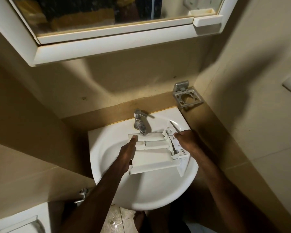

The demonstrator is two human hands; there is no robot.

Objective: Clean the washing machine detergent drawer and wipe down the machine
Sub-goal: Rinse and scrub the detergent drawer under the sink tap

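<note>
A white plastic detergent drawer (155,153) with long compartments lies across a white round sink (146,192), under the chrome tap (140,121). My left hand (127,153) grips the drawer's left end, fingers stretched along its edge toward the tap. My right hand (186,140) holds the drawer's right end, where the ribbed front part is. Whether water runs from the tap cannot be told. The washing machine is out of view.
A mirrored white cabinet (107,46) hangs above the sink. A chrome holder (186,97) is fixed to the wall at the right. A wall valve (82,195) and a white fixture (15,226) sit lower left. My foot (139,219) stands on the tiled floor.
</note>
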